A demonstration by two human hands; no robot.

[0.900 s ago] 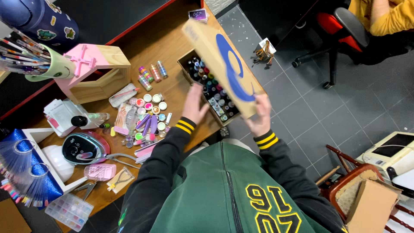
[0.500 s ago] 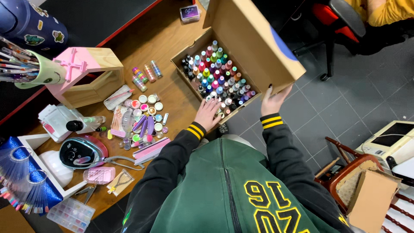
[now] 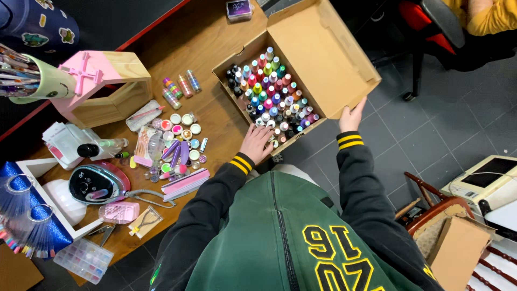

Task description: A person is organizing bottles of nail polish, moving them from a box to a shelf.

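- A brown corrugated cardboard box [image 3: 344, 64] sits at the near edge of the wooden desk [image 3: 215, 48], its flat hinged lid thrown back and hanging out past the edge over the grey tiled floor [image 3: 431, 140].
- Inside, small nail polish bottles [image 3: 272, 94] stand upright in tight rows, round caps in pink, green, blue, white and black.
- The left hand [image 3: 256, 143] lies flat against the box's near corner, fingers [image 3: 253, 133] spread and released, gripping nothing.
- The right hand [image 3: 353, 116] touches the lower edge of the open lid; fingers extended along the cardboard, and I cannot tell if they pinch it.
- Both sleeves are dark knit with yellow-striped cuffs.
- Left of the box: small round pots [image 3: 183, 124], slim striped glitter tubes [image 3: 180, 86], a flat pink nail buffer [image 3: 186, 182], a glossy rounded electric nail drill [image 3: 97, 183], and a pink-topped wooden stand [image 3: 102, 89].
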